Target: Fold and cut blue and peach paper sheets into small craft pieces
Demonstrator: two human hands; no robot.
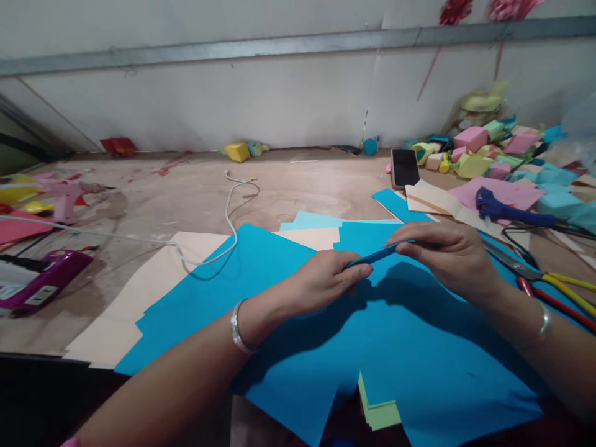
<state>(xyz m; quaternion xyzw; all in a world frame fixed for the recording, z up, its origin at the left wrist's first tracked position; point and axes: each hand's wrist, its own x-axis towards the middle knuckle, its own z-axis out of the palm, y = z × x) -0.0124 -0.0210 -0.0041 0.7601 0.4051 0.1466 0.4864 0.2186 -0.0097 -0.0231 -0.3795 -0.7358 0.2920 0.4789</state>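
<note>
A narrow folded strip of blue paper [379, 254] is held between my two hands, above large blue paper sheets [279, 347]. My left hand [326, 279] pinches its left end between thumb and fingers. At the strip's right end, my right hand [442, 251] grips it with the thumb below and the fingers on top. Both hands cast shadows on the blue sheets. Peach sheets [116, 298] lie partly under the blue ones at the left, and green sheets [384, 416] show at the front edge.
Scissors [521, 270] and a blue glue gun [512, 211] lie at the right, near a phone [405, 168] and a pile of paper boxes [475, 139]. A white cable [228, 208], purple device [49, 279] and pink glue gun [65, 198] are at the left.
</note>
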